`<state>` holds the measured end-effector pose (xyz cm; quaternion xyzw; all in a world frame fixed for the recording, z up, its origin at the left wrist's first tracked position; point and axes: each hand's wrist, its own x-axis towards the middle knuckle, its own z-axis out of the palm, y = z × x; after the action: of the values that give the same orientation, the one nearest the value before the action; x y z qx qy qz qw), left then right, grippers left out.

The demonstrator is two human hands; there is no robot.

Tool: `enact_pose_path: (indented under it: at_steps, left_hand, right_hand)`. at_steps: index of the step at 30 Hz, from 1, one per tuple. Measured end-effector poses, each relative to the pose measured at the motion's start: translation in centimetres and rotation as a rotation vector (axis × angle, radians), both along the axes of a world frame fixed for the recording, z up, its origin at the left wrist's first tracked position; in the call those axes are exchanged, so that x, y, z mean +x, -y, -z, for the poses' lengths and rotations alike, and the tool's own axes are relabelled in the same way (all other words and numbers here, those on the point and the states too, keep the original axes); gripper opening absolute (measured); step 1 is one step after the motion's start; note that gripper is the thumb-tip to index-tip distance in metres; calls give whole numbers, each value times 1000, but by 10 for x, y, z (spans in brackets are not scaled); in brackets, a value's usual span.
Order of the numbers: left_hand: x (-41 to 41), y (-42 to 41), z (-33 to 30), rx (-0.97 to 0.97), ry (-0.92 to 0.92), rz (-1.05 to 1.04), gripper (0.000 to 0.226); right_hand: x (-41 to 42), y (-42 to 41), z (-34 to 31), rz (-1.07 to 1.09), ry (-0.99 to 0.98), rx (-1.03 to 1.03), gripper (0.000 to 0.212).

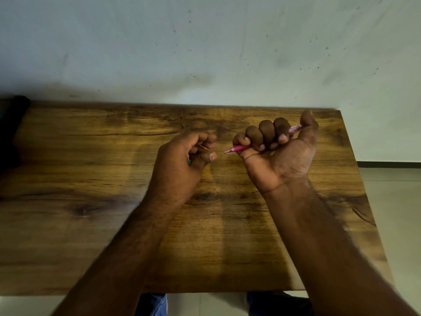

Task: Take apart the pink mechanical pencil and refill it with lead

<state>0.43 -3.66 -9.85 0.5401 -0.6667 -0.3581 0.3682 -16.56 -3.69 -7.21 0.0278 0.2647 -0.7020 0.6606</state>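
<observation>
Pink mechanical pencil point(241, 147) sits whole in the right hand point(276, 147), fist curled round it, tip toward nine o'clock. Left hand point(185, 156) pinches something teal, barely visible. Disassembly and refilling seemingly remain, above the desk point(91, 179).

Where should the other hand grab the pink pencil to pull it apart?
Pinch the bare front end of the pink pencil near its tip, coming from the left. The right hand wraps the middle, and the tip points toward the left hand.

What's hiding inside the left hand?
The left hand is curled around something small; only a teal bit peeks out beside the thumb. The rest is covered, so I cannot tell what it is.
</observation>
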Motion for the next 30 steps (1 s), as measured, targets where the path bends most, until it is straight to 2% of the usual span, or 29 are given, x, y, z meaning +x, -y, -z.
enact_pose_path:
  at_steps: [30]
  left_hand:
    - [1, 1, 2, 7, 6, -16, 34]
  right_hand:
    - [3, 2, -1, -49, -28, -7, 63]
